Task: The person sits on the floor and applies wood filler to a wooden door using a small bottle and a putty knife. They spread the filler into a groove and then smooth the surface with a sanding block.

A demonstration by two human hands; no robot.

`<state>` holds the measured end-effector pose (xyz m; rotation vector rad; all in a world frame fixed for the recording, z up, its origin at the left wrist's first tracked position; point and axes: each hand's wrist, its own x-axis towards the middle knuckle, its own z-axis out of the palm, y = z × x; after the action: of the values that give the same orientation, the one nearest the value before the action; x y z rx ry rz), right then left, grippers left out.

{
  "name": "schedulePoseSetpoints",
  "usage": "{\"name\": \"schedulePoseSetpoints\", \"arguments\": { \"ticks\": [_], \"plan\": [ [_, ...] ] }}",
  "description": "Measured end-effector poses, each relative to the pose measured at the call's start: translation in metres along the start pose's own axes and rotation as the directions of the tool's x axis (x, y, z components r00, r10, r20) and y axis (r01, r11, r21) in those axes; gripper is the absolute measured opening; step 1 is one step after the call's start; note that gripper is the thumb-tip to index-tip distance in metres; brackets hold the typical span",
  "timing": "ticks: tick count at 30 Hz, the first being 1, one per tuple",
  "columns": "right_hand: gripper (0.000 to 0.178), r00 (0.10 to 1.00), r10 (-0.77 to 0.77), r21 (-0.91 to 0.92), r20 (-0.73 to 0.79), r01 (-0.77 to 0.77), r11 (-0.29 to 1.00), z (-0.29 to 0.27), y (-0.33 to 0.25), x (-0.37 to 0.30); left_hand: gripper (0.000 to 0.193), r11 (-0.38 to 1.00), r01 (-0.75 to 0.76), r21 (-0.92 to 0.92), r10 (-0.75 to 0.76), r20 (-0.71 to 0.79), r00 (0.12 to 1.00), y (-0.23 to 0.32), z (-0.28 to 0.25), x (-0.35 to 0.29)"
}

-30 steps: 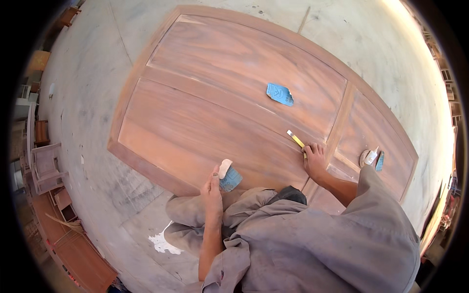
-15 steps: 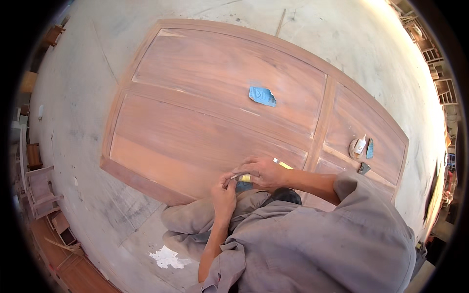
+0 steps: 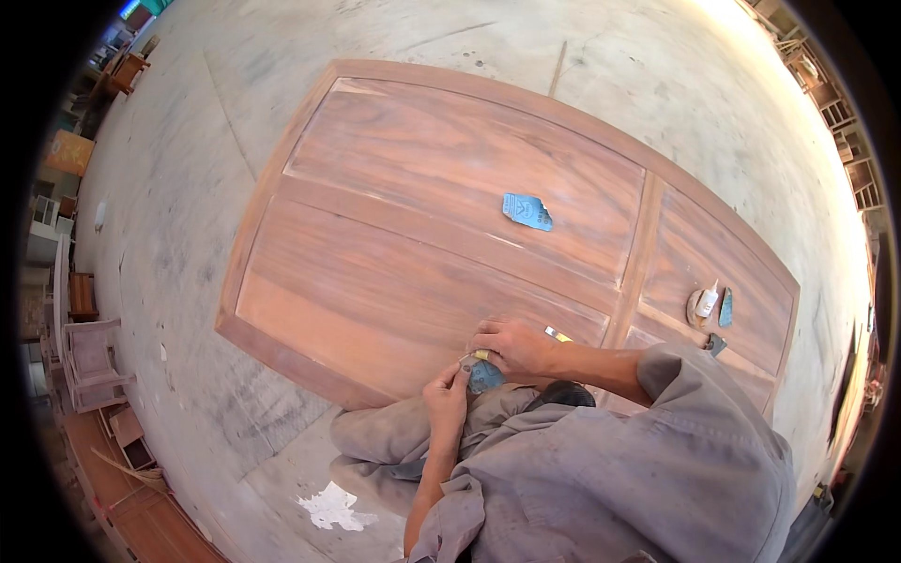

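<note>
My left hand (image 3: pixel 447 394) is closed in a pinch, its fingertips meeting those of my right hand over my lap. What it pinches is too small to make out. My right hand (image 3: pixel 514 345) curls around a small yellow object (image 3: pixel 481 355), of which only a short part shows at the fingertips. Just below the fingers is a blue piece of sandpaper (image 3: pixel 483 377), partly covered by my hands. Beyond them lies a large reddish-brown wooden panel (image 3: pixel 375 291) with a curved frame. A yellow-and-white stick-like thing (image 3: pixel 557 333) shows beside my right wrist.
A torn blue sandpaper sheet (image 3: pixel 527 211) rests on the panel's middle. At its right are a white glue bottle (image 3: pixel 709 298), a narrow blue-grey strip (image 3: pixel 725 307) and a small dark block (image 3: pixel 716 344). White scraps (image 3: pixel 335 507) lie on the floor; a wooden chair (image 3: pixel 92 364) stands left.
The whole view has shifted, so the panel and hands appear lower and further right. The blue sandpaper under my fingers shows more now. My hands stay together at the fingertips.
</note>
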<state>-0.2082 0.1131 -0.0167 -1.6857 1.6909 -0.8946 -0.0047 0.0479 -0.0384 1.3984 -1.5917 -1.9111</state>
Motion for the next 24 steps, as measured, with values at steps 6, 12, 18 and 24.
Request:
{"name": "schedulePoseSetpoints", "arguments": {
  "ticks": [6, 12, 18, 24],
  "plan": [
    [0.032, 0.976, -0.156, -0.121, 0.155, 0.175, 0.977, -0.001, -0.003, -0.013, 0.027, 0.907, 0.231, -0.354, -0.248, -0.004, 0.969, 0.007, 0.007, 0.000],
    [0.051, 0.989, -0.066, -0.084, 0.134, 0.078, 0.993, 0.018, 0.005, -0.020, 0.029, 0.724, 0.442, -0.530, -0.407, 0.189, 0.894, 0.010, -0.007, 0.008],
    [0.044, 0.987, -0.117, -0.101, 0.111, 0.128, 0.987, 0.007, -0.009, -0.011, 0.032, 0.660, 0.427, -0.618, -0.381, 0.214, 0.899, 0.003, -0.015, 0.008],
    [0.030, 0.965, 0.241, 0.155, 0.104, -0.255, 0.954, 0.019, 0.011, -0.011, 0.030, 0.685, 0.405, -0.606, -0.296, 0.276, 0.914, 0.013, -0.009, 0.001]
  ]
}}
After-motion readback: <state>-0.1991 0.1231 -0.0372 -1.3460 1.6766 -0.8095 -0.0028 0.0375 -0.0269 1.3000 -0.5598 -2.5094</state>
